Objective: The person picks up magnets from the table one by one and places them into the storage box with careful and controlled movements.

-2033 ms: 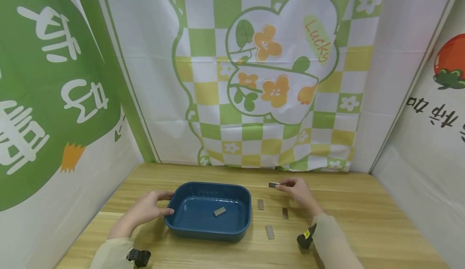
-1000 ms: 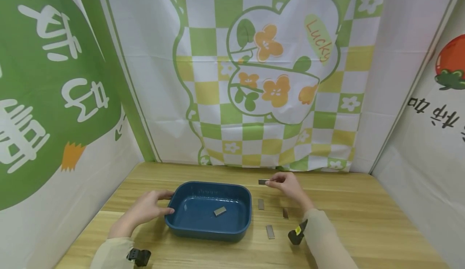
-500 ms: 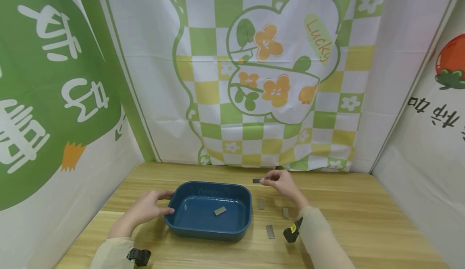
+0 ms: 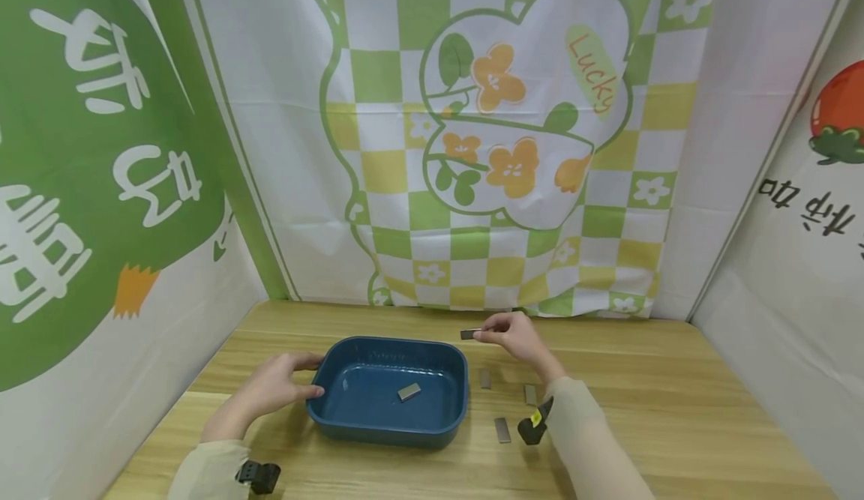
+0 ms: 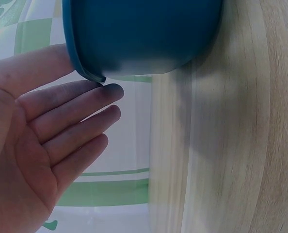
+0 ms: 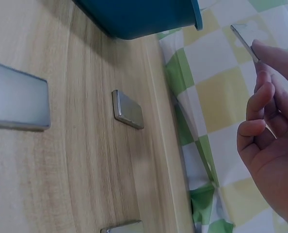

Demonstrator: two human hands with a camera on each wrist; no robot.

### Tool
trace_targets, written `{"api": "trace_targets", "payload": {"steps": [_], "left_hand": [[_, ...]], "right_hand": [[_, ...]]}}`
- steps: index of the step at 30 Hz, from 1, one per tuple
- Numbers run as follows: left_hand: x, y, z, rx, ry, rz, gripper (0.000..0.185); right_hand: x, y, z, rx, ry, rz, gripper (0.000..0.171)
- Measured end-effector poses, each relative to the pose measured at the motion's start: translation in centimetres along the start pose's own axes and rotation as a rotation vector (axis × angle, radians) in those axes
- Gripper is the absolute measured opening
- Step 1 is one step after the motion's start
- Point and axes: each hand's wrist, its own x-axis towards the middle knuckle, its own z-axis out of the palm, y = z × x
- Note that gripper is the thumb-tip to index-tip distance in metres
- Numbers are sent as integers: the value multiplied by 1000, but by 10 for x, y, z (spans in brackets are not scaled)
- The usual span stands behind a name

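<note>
Carrying is in hand: a metal plate (image 4: pixel 468 333) is pinched by the right hand (image 4: pixel 516 337) above the blue basin (image 4: pixel 388 429), steadied by the left hand's (image 4: pixel 270 389) relaxed fingers (image 5: pixel 93 104); release over it seems next.

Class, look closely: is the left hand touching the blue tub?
Touching. In the left wrist view the left hand has a fingertip against the blue tub's rim.

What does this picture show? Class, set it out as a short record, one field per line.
Setting: wooden table with printed cloth walls
Left hand: straight fingers rest on the left rim of the blue tub
Right hand: pinches a grey metal bar above the tub's far right corner
In the tub: one grey bar
On the table: three grey bars to the right of the tub
</note>
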Motion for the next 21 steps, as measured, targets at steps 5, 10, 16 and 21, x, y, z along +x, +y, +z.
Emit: {"api": "trace_targets", "payload": {"steps": [5,10,16,21], "left_hand": [[0,0,0,2,3,11,54],[0,0,1,4,-4,3,54],[1,-1,1,3,-1,-1,54],[1,-2,1,11,6,-2,53]], "right_hand": [[12,17,4,7,-16,-9,23],[16,17,6,16,-40,-21,23],[19,12,8,-5,-61,-17,20],[18,5,10,-17,-89,-31,20]]}}
